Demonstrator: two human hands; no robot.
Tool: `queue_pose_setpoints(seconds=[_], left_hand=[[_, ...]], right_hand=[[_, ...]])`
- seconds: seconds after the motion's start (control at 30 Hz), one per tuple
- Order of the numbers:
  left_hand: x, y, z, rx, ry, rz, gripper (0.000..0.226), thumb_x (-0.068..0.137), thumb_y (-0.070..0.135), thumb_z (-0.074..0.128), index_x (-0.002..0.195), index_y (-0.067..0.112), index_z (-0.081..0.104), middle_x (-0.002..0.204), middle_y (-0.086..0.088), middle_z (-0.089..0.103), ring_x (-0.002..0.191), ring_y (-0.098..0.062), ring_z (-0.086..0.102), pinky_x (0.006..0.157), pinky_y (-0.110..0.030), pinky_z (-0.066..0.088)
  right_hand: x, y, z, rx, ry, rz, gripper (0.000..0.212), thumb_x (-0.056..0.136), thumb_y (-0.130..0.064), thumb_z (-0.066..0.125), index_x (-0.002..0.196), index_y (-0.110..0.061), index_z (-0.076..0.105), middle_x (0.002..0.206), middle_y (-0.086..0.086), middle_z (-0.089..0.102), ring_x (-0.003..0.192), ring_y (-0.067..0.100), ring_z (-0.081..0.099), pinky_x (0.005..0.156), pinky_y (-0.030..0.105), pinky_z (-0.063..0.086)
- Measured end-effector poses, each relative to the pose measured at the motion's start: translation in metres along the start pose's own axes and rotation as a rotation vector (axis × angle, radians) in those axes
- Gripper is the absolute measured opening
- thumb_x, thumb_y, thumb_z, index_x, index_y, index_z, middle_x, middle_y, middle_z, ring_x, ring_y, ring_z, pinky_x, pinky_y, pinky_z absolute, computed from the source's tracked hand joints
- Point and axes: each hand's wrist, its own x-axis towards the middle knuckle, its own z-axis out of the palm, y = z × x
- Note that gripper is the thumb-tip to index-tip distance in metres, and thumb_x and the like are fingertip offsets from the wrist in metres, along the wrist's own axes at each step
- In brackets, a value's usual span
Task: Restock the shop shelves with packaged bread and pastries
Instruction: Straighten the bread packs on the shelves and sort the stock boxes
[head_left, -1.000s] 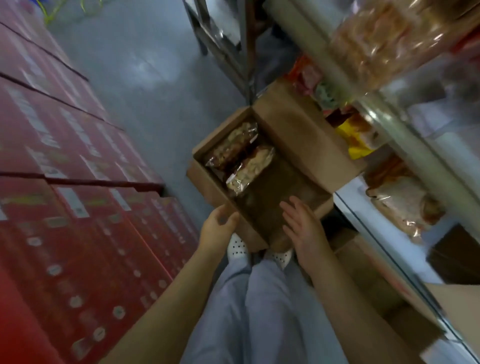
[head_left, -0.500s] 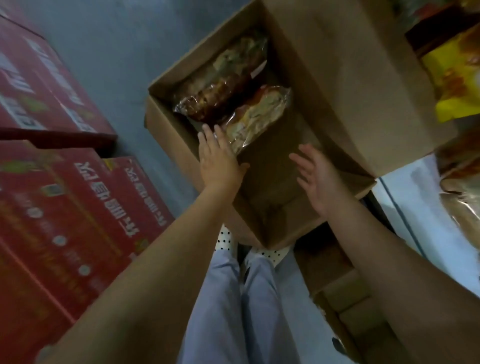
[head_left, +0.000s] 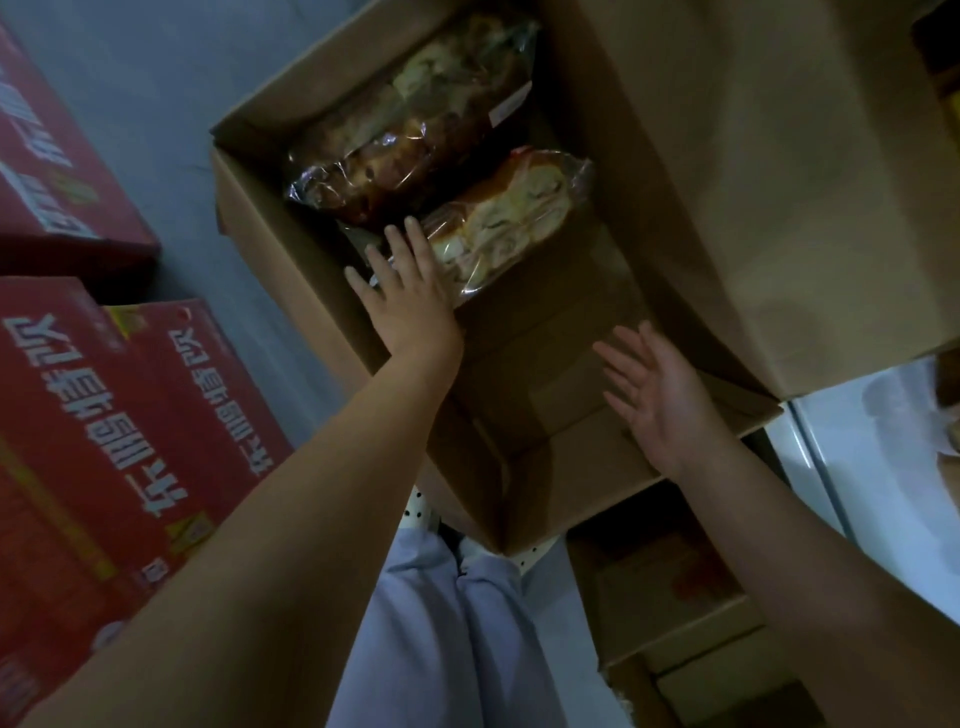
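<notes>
A plain brown cardboard box (head_left: 291, 270) holds two clear-wrapped packs. The pastry pack (head_left: 405, 140) is deep reddish brown with darker patches and a small white label. The bread pack (head_left: 509, 218) is pale cream streaked with golden orange. Red cartons (head_left: 119, 415) carry white lettering and yellow trim against a dull grey floor (head_left: 171, 104). The trousers (head_left: 441, 639) are pale lilac blue, the shoes (head_left: 418, 512) white with small dark dots. The shelf (head_left: 872, 467) at right is white.
</notes>
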Motion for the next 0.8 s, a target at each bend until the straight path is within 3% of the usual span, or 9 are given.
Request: queue_pose_setpoints(seconds=[0.13, 0.2, 0.3, 0.43, 0.53, 0.63, 0.73, 0.8], left_hand=[[0.016, -0.005, 0.002, -0.094, 0.057, 0.012, 0.107, 0.087, 0.032, 0.074, 0.156, 0.011, -0.005, 0.157, -0.017, 0.024, 0.139, -0.039, 0.033, 0.111, -0.050, 0.034], [0.015, -0.009, -0.004, -0.128, 0.075, 0.050, 0.097, 0.086, 0.027, 0.074, 0.156, 0.010, 0.009, 0.149, -0.017, 0.035, 0.131, -0.040, 0.041, 0.101, -0.050, 0.040], [0.004, -0.016, -0.020, -0.166, 0.050, 0.127, 0.094, 0.081, 0.035, 0.075, 0.153, 0.012, 0.019, 0.144, -0.016, 0.040, 0.127, -0.039, 0.044, 0.097, -0.049, 0.042], [-0.021, -0.016, -0.058, -0.196, 0.018, 0.164, 0.091, 0.078, 0.046, 0.074, 0.150, 0.019, 0.026, 0.144, -0.013, 0.043, 0.129, -0.037, 0.042, 0.102, -0.049, 0.037], [-0.050, -0.017, -0.092, -0.194, 0.012, 0.184, 0.087, 0.078, 0.051, 0.073, 0.148, 0.021, 0.031, 0.143, -0.011, 0.044, 0.130, -0.036, 0.040, 0.105, -0.049, 0.034], [-0.100, -0.027, -0.125, -0.206, 0.023, 0.224, 0.083, 0.080, 0.051, 0.070, 0.148, 0.021, 0.033, 0.142, -0.012, 0.044, 0.129, -0.035, 0.040, 0.105, -0.050, 0.032], [-0.160, -0.045, -0.144, -0.140, 0.197, 0.319, 0.073, 0.075, 0.039, 0.077, 0.139, 0.017, 0.049, 0.127, -0.014, 0.058, 0.112, -0.035, 0.054, 0.092, -0.047, 0.042], [-0.194, -0.057, -0.148, -0.102, 0.353, 0.388, 0.062, 0.075, 0.032, 0.077, 0.132, 0.017, 0.058, 0.119, -0.014, 0.064, 0.104, -0.035, 0.060, 0.085, -0.046, 0.045]], right_hand=[[0.009, 0.010, -0.001, -0.018, 0.012, 0.011, 0.053, 0.102, -0.050, 0.037, 0.148, -0.023, 0.041, 0.144, 0.001, 0.053, 0.140, 0.022, 0.038, 0.116, 0.041, 0.027], [0.008, 0.011, 0.005, -0.033, 0.002, 0.016, 0.054, 0.102, -0.050, 0.036, 0.149, -0.022, 0.040, 0.145, 0.002, 0.052, 0.140, 0.022, 0.039, 0.117, 0.042, 0.027], [0.001, 0.005, 0.015, -0.028, -0.018, 0.019, 0.056, 0.102, -0.050, 0.037, 0.150, -0.022, 0.039, 0.146, 0.003, 0.051, 0.139, 0.023, 0.040, 0.117, 0.042, 0.028], [-0.020, -0.011, 0.031, -0.005, -0.038, 0.002, 0.063, 0.099, -0.048, 0.045, 0.155, -0.025, 0.027, 0.146, 0.007, 0.051, 0.137, 0.024, 0.044, 0.114, 0.043, 0.033], [-0.041, -0.026, 0.039, 0.016, -0.016, -0.061, 0.086, 0.094, -0.044, 0.060, 0.156, -0.040, 0.002, 0.150, 0.014, 0.045, 0.133, 0.027, 0.049, 0.110, 0.051, 0.039], [-0.070, -0.045, 0.042, 0.082, -0.020, -0.076, 0.106, 0.084, -0.047, 0.069, 0.154, -0.044, -0.010, 0.156, 0.017, 0.034, 0.135, 0.034, 0.046, 0.108, 0.055, 0.041], [-0.104, -0.064, 0.043, 0.156, -0.033, 0.005, 0.134, 0.052, -0.061, 0.088, 0.157, -0.037, 0.008, 0.150, 0.012, 0.046, 0.125, 0.034, 0.055, 0.087, 0.052, 0.055], [-0.132, -0.072, 0.044, 0.213, -0.042, 0.039, 0.123, 0.046, -0.067, 0.087, 0.150, -0.029, 0.033, 0.133, 0.007, 0.062, 0.110, 0.029, 0.067, 0.073, 0.043, 0.060]])
